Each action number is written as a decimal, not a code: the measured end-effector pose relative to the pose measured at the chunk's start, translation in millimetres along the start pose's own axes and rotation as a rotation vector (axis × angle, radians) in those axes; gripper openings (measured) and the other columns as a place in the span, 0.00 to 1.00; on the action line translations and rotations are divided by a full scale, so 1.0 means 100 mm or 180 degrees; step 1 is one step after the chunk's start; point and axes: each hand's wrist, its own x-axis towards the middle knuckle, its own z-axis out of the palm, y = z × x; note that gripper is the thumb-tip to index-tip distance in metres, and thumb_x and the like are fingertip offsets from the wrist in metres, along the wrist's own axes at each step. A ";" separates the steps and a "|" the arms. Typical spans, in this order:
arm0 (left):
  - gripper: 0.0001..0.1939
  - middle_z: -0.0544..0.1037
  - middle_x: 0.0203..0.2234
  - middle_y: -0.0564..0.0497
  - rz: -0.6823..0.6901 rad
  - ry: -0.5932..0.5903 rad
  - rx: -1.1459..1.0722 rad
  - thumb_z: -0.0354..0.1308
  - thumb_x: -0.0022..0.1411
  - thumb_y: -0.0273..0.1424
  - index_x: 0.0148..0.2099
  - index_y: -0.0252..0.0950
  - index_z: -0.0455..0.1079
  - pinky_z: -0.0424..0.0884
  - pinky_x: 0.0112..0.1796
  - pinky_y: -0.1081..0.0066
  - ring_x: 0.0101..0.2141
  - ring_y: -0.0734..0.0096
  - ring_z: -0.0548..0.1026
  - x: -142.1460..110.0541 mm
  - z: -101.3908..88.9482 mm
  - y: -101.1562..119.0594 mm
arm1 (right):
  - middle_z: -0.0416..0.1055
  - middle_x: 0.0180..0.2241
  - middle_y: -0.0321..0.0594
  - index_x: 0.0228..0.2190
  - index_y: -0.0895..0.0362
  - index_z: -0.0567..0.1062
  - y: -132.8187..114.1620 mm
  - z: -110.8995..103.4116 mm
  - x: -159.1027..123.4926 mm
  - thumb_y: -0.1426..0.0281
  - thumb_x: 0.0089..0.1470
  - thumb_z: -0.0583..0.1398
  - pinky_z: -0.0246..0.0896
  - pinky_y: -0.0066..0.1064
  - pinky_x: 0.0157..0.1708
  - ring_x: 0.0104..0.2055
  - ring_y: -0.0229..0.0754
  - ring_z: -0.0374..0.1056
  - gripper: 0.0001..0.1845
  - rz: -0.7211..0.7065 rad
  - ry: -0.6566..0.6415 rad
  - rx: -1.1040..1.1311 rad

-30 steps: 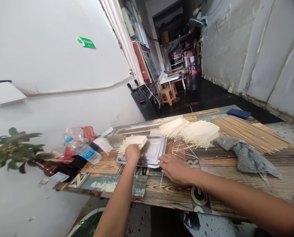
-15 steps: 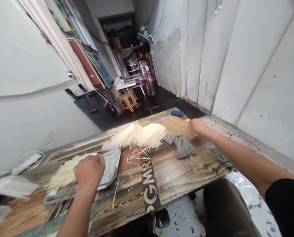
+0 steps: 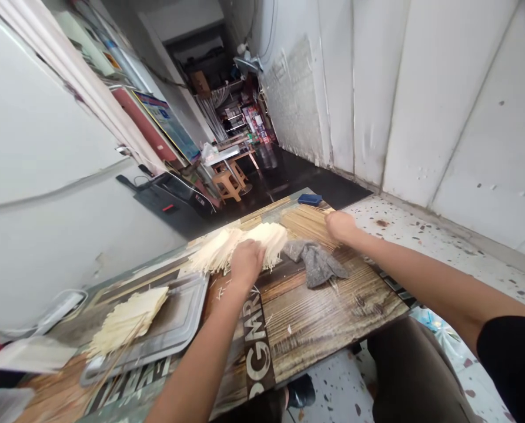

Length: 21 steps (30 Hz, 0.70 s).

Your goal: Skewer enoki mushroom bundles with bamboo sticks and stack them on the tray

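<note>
My left hand [image 3: 247, 261] is at the front edge of the right-hand pile of pale thin strands that look like enoki mushrooms [image 3: 268, 235], its fingers bent in onto them. A second pile [image 3: 216, 247] lies beside it. At the far right of the table, my right hand [image 3: 340, 226] has its fingers closed at the ends of a spread of bamboo skewers [image 3: 306, 223]; the fingertips are partly hidden. On a grey tray [image 3: 196, 308] at the left lies a pale, flat skewered bunch [image 3: 130, 314], its sticks pointing toward me.
A crumpled grey cloth [image 3: 319, 264] lies in front of the skewers. Behind them is a small dark blue box [image 3: 310, 199]. Loose strands are scattered on the wood-patterned table [image 3: 315, 320]. White paper [image 3: 30, 354] lies at the left, and a wall [image 3: 403, 100] runs along the right.
My left hand has moved right, from above the skewered bunch on the tray to the pile of strands. My right hand has stayed by the skewers. The view has shifted slightly.
</note>
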 end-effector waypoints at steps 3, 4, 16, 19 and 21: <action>0.15 0.78 0.38 0.42 -0.0065 -0.0104 0.0014 0.50 0.67 0.36 0.39 0.34 0.75 0.65 0.47 0.65 0.45 0.61 0.73 0.22 0.06 0.06 | 0.68 0.49 0.48 0.49 0.61 0.69 -0.01 0.00 -0.01 0.63 0.59 0.60 0.67 0.43 0.44 0.46 0.46 0.68 0.20 0.0130 -0.0051 0.0149; 0.15 0.77 0.39 0.43 -0.0114 -0.0139 0.0032 0.49 0.67 0.36 0.40 0.33 0.75 0.65 0.48 0.64 0.46 0.61 0.73 0.28 0.07 0.08 | 0.68 0.49 0.48 0.49 0.61 0.70 -0.01 -0.01 -0.02 0.63 0.59 0.60 0.67 0.43 0.44 0.46 0.46 0.68 0.20 0.0157 -0.0052 0.0213; 0.16 0.73 0.47 0.46 -0.0382 -0.0928 0.0264 0.55 0.66 0.37 0.52 0.35 0.68 0.73 0.44 0.58 0.44 0.64 0.74 0.57 -0.02 0.08 | 0.70 0.45 0.43 0.45 0.59 0.72 0.06 -0.20 -0.55 0.63 0.60 0.59 0.67 0.43 0.43 0.44 0.44 0.69 0.15 0.0073 0.0386 0.1735; 0.16 0.72 0.48 0.45 -0.0436 -0.1018 0.0321 0.56 0.66 0.36 0.53 0.35 0.67 0.73 0.44 0.57 0.44 0.63 0.74 0.60 -0.04 0.12 | 0.73 0.35 0.39 0.37 0.60 0.73 0.06 -0.21 -0.90 0.71 0.60 0.56 0.66 0.36 0.40 0.37 0.39 0.69 0.06 -0.0082 0.0372 0.2368; 0.16 0.72 0.48 0.45 -0.0509 -0.1002 0.0335 0.56 0.65 0.36 0.53 0.35 0.67 0.73 0.44 0.57 0.44 0.63 0.74 0.61 -0.05 0.14 | 0.72 0.30 0.37 0.34 0.59 0.72 0.04 -0.17 -1.16 0.75 0.59 0.54 0.64 0.30 0.36 0.33 0.36 0.68 0.07 -0.0175 0.0293 0.2816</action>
